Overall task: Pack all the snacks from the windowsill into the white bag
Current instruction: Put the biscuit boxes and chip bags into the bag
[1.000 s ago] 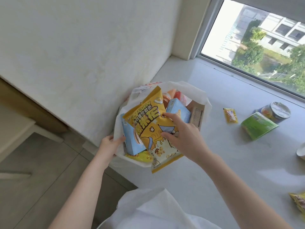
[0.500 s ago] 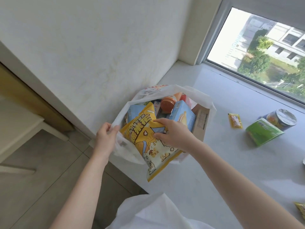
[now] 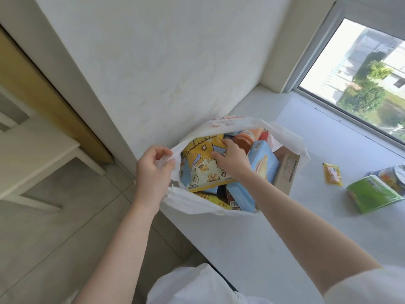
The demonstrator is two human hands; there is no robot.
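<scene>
Head view, bag area. The white bag (image 3: 192,204) stands on the windowsill (image 3: 252,249) against the wall, mouth open. The left hand (image 3: 151,172) pinches the near-left rim of the bag between thumb and curled fingers and holds the mouth wide. The right hand (image 3: 232,160) is inside the mouth; its fingers curl onto the upper part of the yellow popcorn packet (image 3: 203,170) and press it down among the contents. The packet lies mostly below the rim. Also inside: a light-blue carton (image 3: 264,164), an orange-lidded jar (image 3: 243,140), a brown box (image 3: 287,172), and further packs beneath.

Head view, sill to the right. Three snacks lie outside the bag, well apart from it: a small yellow sachet (image 3: 332,174), a green packet (image 3: 372,194), and a foil-lidded cup (image 3: 392,175) just behind the green packet, partly cut by the frame edge.

Progress assessment. The bag appears largely filled. The current step, seating the popcorn packet, is judged nearly complete. At least three items remain to be packed; anything beyond the frame edge cannot be determined.
</scene>
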